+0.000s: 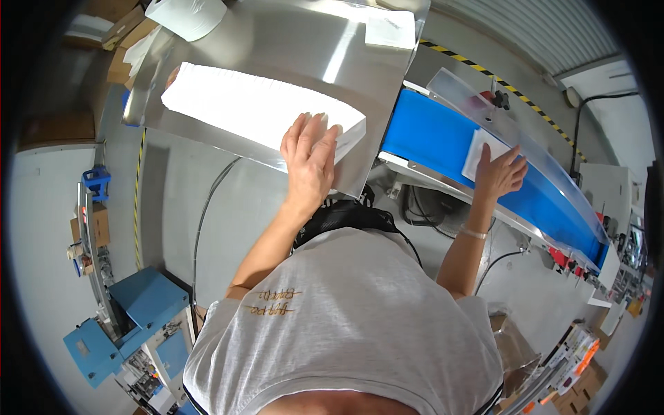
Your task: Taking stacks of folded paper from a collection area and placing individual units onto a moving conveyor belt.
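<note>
A long row of thin white sheets or pads (235, 104) lies packed together on a steel table (277, 41); what kind they are I cannot make out. My left hand (311, 159) rests on the near right end of this row, its fingers stretched out over the top. To the right runs a blue conveyor belt (422, 128). On it lies a flat white square piece (476, 155), partly covered by my right hand (496, 173). That hand has its fingers spread and appears to touch the piece without gripping it.
A white paper roll (187, 17) stands at the table's far left, and a white sheet (390, 29) lies at its far right corner. A clear guard (546, 169) lines the belt's far side. Blue machine boxes (149, 297) stand at lower left. A black cable (200, 228) crosses the floor.
</note>
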Available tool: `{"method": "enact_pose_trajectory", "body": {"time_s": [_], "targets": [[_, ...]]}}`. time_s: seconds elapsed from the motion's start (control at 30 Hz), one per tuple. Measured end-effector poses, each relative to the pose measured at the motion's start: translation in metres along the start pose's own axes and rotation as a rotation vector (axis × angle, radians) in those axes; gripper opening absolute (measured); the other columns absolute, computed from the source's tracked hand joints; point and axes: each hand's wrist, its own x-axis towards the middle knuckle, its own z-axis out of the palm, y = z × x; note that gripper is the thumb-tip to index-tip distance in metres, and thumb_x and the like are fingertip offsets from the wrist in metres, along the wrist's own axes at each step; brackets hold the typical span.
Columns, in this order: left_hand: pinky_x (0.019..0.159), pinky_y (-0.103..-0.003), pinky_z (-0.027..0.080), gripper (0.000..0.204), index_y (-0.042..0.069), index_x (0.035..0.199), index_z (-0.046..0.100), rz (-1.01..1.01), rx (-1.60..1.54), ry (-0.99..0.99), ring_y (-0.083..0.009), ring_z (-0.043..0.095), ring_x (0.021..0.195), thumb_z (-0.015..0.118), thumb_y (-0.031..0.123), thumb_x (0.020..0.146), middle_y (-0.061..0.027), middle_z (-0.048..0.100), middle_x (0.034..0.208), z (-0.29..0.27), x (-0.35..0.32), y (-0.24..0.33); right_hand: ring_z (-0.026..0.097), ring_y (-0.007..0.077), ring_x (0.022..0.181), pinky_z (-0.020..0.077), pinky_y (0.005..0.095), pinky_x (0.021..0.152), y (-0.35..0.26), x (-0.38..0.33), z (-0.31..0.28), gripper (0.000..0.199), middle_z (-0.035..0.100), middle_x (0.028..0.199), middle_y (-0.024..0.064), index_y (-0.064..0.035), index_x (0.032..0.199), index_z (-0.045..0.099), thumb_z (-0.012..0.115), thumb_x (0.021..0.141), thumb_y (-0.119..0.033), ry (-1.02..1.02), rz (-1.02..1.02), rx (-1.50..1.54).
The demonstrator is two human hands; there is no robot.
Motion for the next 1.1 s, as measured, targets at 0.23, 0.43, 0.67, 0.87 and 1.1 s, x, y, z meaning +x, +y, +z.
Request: {"method": "enact_pose_trajectory", "body": {"time_s": [0.23,0.43,0.67,0.87,1.1], "targets": [[0.108,-0.054,0.023,0.028,0.012,0.106,0.071,0.022,-0.028,-0.105,-0.0418,0.033,0.134,0.068,0.005,0.079,-0.0154,0.044,0.141,-0.007,0.003,0.000,0.052,0.0275,0.115,0.0448,0.0345,0.094,-0.121,-0.019,-0.048,0.045,0.050,0.129,0.0097,-0.0105,0.117,0.059,0.077,0.076,-0.016,-0.885,-0.656,1.316],[0.108,-0.056,0.022,0.032,0.008,0.114,0.067,-0.073,-0.016,-0.074,-0.0421,0.031,0.135,0.068,0.011,0.082,-0.0196,0.038,0.146,-0.009,0.005,-0.014,0.058,0.0135,0.083,0.0492,0.0301,0.076,-0.091,-0.033,0.004,0.037,0.065,0.097,0.0103,0.0040,0.110,0.054,0.063,0.094,-0.028,-0.903,0.088,1.423],[0.102,-0.052,0.033,0.030,0.007,0.108,0.069,0.015,-0.006,-0.028,-0.0371,0.044,0.125,0.067,0.000,0.079,-0.0138,0.054,0.129,-0.002,0.006,-0.020,0.060,0.0357,0.097,0.0473,0.0412,0.082,0.001,-0.003,0.021,0.058,0.062,0.110,0.0202,-0.0022,0.117,0.057,0.066,0.084,-0.048,-0.260,0.189,-0.013],[0.103,-0.054,0.031,0.033,0.009,0.107,0.070,0.088,0.006,-0.028,-0.0388,0.042,0.126,0.063,-0.004,0.077,-0.0141,0.053,0.131,0.000,0.002,-0.028,0.056,0.0261,0.109,0.0479,0.0356,0.090,-0.110,-0.009,-0.046,0.059,0.057,0.122,0.0102,-0.0104,0.126,0.055,0.079,0.072,-0.013,-0.832,-0.424,1.184],[0.107,-0.052,0.025,0.036,0.007,0.117,0.065,-0.032,-0.030,-0.090,-0.0405,0.033,0.134,0.069,0.011,0.081,-0.0181,0.039,0.145,-0.019,0.010,-0.018,0.055,0.0163,0.107,0.0453,0.0283,0.090,-0.142,-0.017,-0.032,0.047,0.059,0.116,0.0057,-0.0049,0.125,0.051,0.071,0.084,-0.018,-1.073,-0.668,1.324]]}}
